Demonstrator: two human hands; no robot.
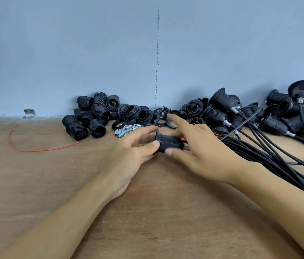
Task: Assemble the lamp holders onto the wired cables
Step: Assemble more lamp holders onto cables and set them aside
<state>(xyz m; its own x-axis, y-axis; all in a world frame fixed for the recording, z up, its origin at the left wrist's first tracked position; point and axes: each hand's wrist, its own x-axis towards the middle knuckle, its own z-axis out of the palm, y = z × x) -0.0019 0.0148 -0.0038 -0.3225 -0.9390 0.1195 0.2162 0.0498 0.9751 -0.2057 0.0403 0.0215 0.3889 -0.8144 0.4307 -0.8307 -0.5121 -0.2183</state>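
Working at the centre of the frame over the wooden table (pixel 147 212), the person held one lamp holder (pixel 170 142) on its side just above the board, flange to the left and cable end to the right.

Risk, as judged: the grip was light and came mostly from one side, so the holder could roll out or drop if the thumb beneath it drew away. Thin red leads (pixel 183 139) showed at its right end and could be nipped or pulled loose if the body were twisted against them.

The left hand (pixel 134 148) had thumb and forefinger half closed, pinching the holder at its flanged end. Its other fingers were hidden. The right hand (pixel 201 146) was spread wide and nearly straight, with the thumb tip touching the holder's underside. Its forefinger stretched past the holder toward the black rings (pixel 140 114). Whether a hidden finger pressed the far side could not be told.

Right of centre, the cable bundle (pixel 263 157) ran to the frame's right edge. Behind the hands lay small metal tubes (pixel 127 130), then the rings. Bare holder shells (pixel 95 113) lay to the left of the rings and wired holders (pixel 222 103) at upper right, against the blue wall (pixel 72 43).
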